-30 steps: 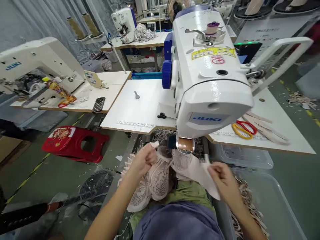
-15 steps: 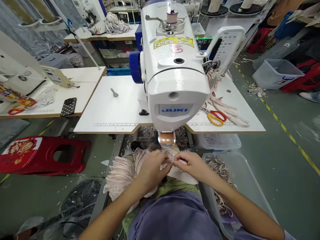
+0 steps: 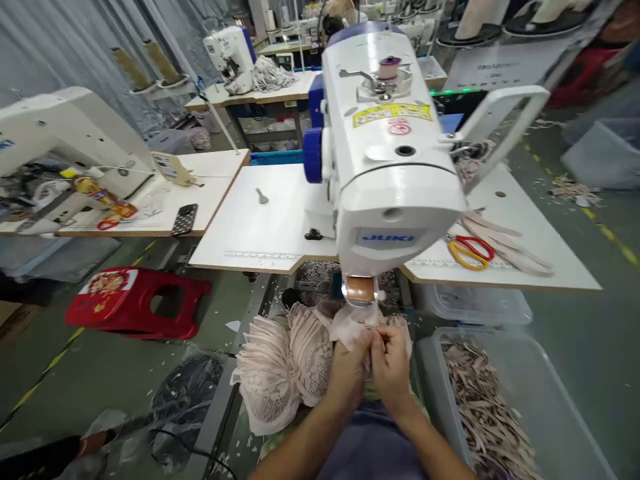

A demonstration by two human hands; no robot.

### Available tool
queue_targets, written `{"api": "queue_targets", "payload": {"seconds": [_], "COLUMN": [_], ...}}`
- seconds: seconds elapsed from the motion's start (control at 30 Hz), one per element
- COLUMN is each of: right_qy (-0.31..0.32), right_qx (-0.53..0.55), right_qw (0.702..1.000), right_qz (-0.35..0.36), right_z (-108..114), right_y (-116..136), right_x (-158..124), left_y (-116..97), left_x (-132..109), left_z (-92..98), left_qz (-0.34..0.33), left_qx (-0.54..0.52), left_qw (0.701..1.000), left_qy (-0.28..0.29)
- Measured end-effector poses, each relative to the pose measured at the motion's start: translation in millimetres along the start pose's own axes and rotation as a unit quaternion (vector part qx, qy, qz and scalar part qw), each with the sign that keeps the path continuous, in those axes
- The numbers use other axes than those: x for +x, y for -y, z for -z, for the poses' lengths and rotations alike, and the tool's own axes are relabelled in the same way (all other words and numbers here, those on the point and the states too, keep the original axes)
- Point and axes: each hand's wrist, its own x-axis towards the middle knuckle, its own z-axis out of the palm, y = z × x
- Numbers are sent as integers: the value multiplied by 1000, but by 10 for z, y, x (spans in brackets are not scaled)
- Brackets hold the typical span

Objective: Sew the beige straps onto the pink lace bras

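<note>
My left hand and my right hand meet side by side just below the head of a white JUKI sewing machine. Both pinch a thin pale pink fabric piece that reaches up toward the metal foot of the machine. A bundle of pink lace pieces lies on my lap to the left of my left hand, touching it.
Red-and-yellow scissors and pink strips lie on the white table to the right. A clear bin of pink strips stands at my right. A red stool sits on the floor left. Other sewing machines stand behind.
My hands have drawn closer together under the machine head, fingers now touching over the pink piece. The view swung back to the left.
</note>
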Motion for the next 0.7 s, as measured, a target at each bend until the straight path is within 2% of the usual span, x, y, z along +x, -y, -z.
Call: {"api": "queue_targets", "payload": {"seconds": [0.07,0.17,0.3,0.37,0.43,0.5,0.57,0.7], "right_qy": [6,58,77,177,300,358,328,132], "right_qx": [11,-16,-97,-95,-91,-102,-118,-138], "right_qw": [1000,998,987,972,946,927,937,981], "right_qz": [13,27,102,123,88,37,4,6], "right_z": [-23,115,429,532,581,605,639,730], "right_y": [-39,-166,-119,14,135,177,135,38], "right_x": [-39,-57,88,213,316,369,378,349], "left_y": [-62,-184,-383,-475,-546,-592,-612,-586], "left_x": [-40,-55,-59,-74,-87,-90,-83,-70], "left_z": [52,167,296,327,343,359,385,446], "left_qz": [0,-40,-73,-67,-65,-58,-44,19], "left_qx": [-18,46,167,182,193,196,173,91], "left_qw": [1000,998,980,973,968,964,968,988], "left_qy": [-17,-14,81,121,148,168,176,126]}}
